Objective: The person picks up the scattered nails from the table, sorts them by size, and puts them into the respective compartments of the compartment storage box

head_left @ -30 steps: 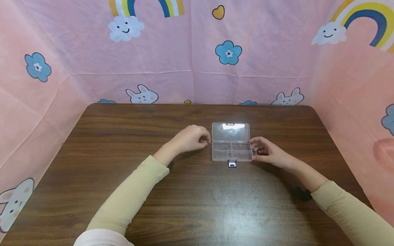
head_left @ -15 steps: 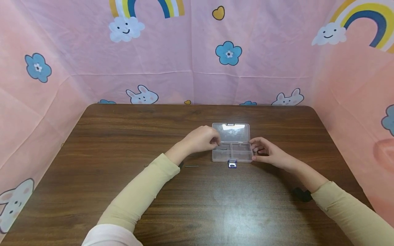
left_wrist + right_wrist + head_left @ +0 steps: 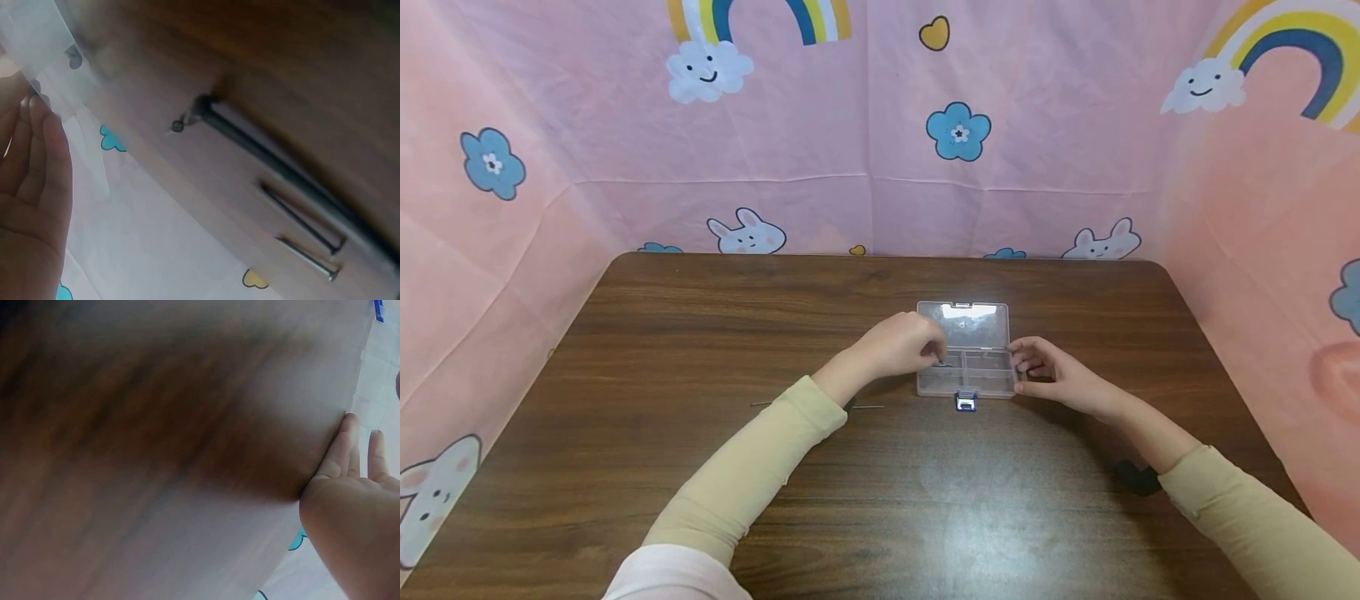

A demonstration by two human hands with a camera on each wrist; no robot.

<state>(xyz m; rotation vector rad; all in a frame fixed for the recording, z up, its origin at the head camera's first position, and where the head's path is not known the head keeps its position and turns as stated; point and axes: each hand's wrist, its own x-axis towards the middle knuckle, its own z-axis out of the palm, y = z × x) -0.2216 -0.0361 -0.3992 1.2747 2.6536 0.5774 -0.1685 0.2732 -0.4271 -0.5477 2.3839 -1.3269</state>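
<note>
The clear plastic box (image 3: 992, 382) sits on the counter (image 3: 962, 487) with its lid (image 3: 977, 329) tipped back. The left hand (image 3: 901, 343) bends down over the rear left compartment, fingertips drawn together, though I cannot tell whether anything is pinched between them. The right hand (image 3: 1062, 372) is spread along the box's right end, index finger near the rear corner, thumb at the front one. A nail (image 3: 948, 364) shows in the compartment, its near part hidden by the left fingers. The likeliest trouble, I judge, is a thin nail snagging on a divider or the rim and tipping out, because the compartments are shallow and the fingers cover their own tips. The box looks light, so a sideways knock from the left hand could shift it if the right one bears too lightly, and a bump on the lid could bring it down. The left sleeve (image 3: 767, 446) passes over nails on the counter, so a low sweep of the forearm could scatter them. The head view shows only parts of these, one (image 3: 761, 404) on each side of the sleeve; the left wrist view shows a thick, blurred nail (image 3: 275, 159) with two shorter ones beside it (image 3: 307, 256). The right wrist view shows the right fingers from the palm side, reaching the box's edge, and no nails.
</note>
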